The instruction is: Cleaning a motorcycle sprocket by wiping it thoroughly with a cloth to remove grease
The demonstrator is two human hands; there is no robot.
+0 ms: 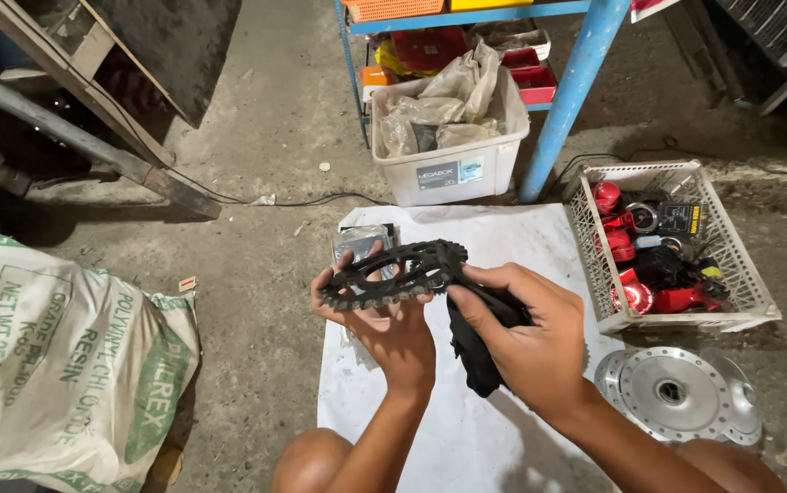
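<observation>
A black toothed chainring is held flat over a white sheet on the floor. My left hand supports it from underneath, fingers spread along its near edge. My right hand grips a dark black cloth and presses it against the chainring's right end. The cloth hangs down below my right palm. A clear plastic packet lies on the sheet just behind the chainring.
A white sheet covers the concrete floor. A white mesh basket of red and black parts stands to the right, silver metal discs below it. A white plastic tub and blue rack leg stand behind. A printed sack lies left.
</observation>
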